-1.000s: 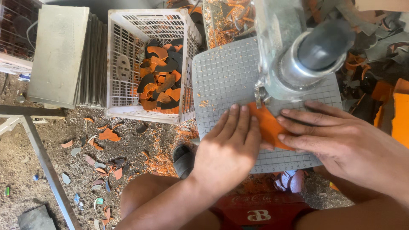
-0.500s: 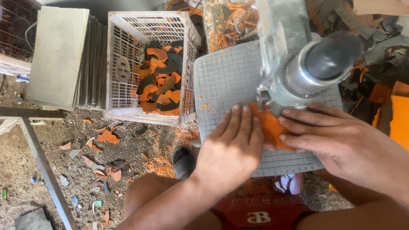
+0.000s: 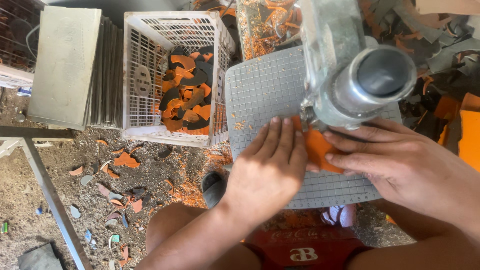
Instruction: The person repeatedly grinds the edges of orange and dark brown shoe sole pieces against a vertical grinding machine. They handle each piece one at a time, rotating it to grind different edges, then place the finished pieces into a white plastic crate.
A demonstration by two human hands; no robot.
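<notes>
An orange flat piece [image 3: 320,149] lies on a grey gridded cutting mat [image 3: 265,90], its far end under the head of a grey metal machine [image 3: 350,70]. My left hand [image 3: 267,170] presses flat on the piece's left side, fingers pointing away from me. My right hand [image 3: 400,165] holds the piece's right side, fingers pointing left and pinning it to the mat. Both hands touch the piece right below the machine's head.
A white plastic crate [image 3: 142,75] with several orange and dark curved cutouts stands left of the mat. A stack of grey sheets [image 3: 65,65] is further left. Scraps litter the dirt floor [image 3: 125,190]. Orange and grey offcuts pile at the right [image 3: 465,125].
Both hands have pushed the orange piece a little farther under the machine's head; the view has shifted slightly.
</notes>
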